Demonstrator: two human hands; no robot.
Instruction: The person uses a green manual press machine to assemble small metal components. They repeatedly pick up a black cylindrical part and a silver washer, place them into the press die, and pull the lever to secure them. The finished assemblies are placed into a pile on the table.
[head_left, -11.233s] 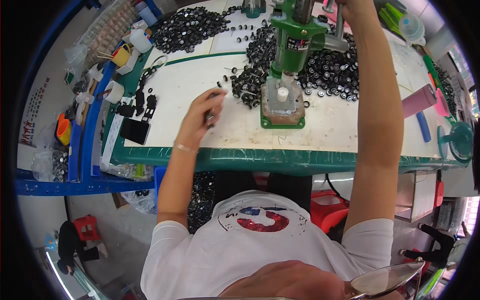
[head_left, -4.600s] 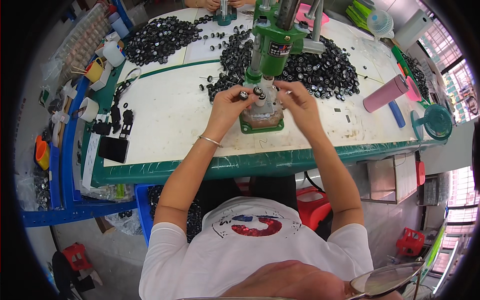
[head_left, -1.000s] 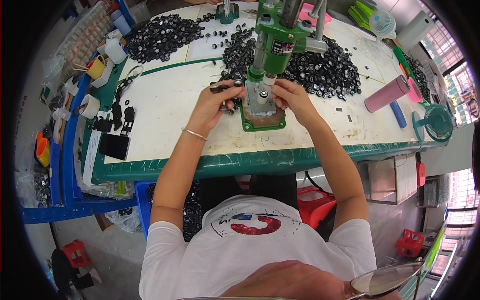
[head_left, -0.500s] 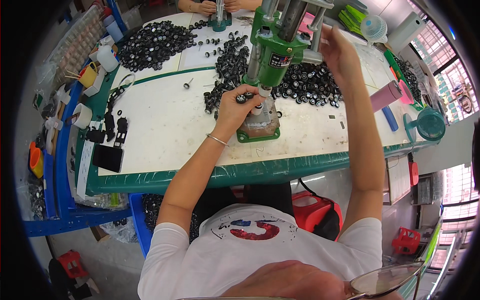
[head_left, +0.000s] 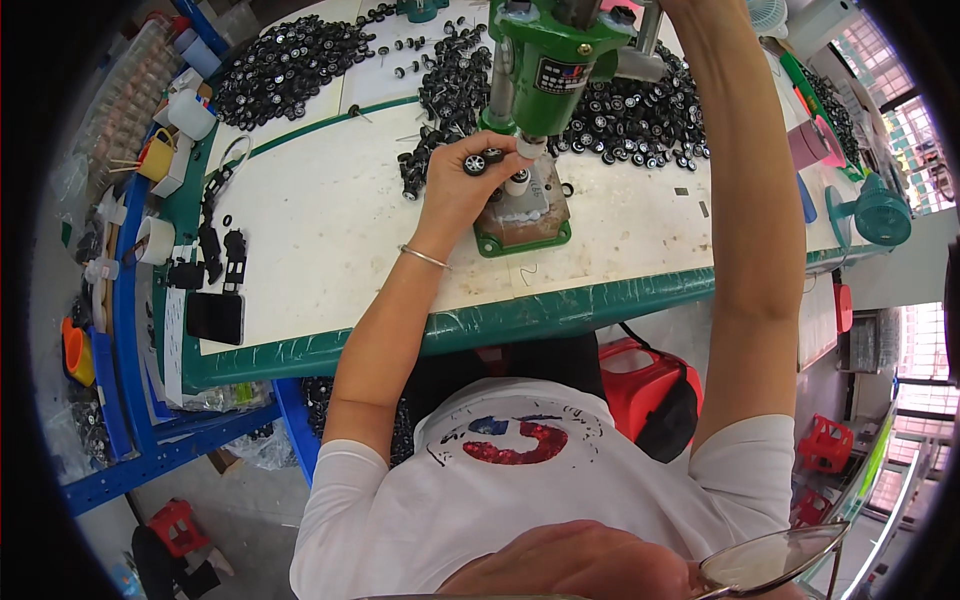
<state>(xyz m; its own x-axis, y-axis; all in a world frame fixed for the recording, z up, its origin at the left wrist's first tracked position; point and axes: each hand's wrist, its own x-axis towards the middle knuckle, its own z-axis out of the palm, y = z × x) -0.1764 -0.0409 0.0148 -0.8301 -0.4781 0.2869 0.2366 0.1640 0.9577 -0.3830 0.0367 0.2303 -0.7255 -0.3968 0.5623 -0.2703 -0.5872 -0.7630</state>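
Observation:
My left hand (head_left: 452, 188) is closed on small black toy wheels (head_left: 474, 164) with silver hubs. Its fingertips are at the white tip (head_left: 530, 147) of a green hand press (head_left: 545, 100). Under them, another small wheel (head_left: 518, 182) sits on the press's metal base plate (head_left: 527, 218). My right arm (head_left: 752, 200) reaches up past the press to the top edge of the picture. There the right hand is almost wholly cut off, beside the press's metal lever, and its fingers cannot be seen.
Heaps of black wheels (head_left: 295, 75) cover the far left, with another heap (head_left: 640, 115) behind the press. A phone (head_left: 215, 318) and black plastic parts (head_left: 235, 255) lie at the left. At the right stand a pink tumbler (head_left: 806, 145) and a teal fan (head_left: 880, 210).
The view has shifted, and the press sits higher in it. My right hand has gone up to the top edge. My left hand stays at the press tip with the wheels.

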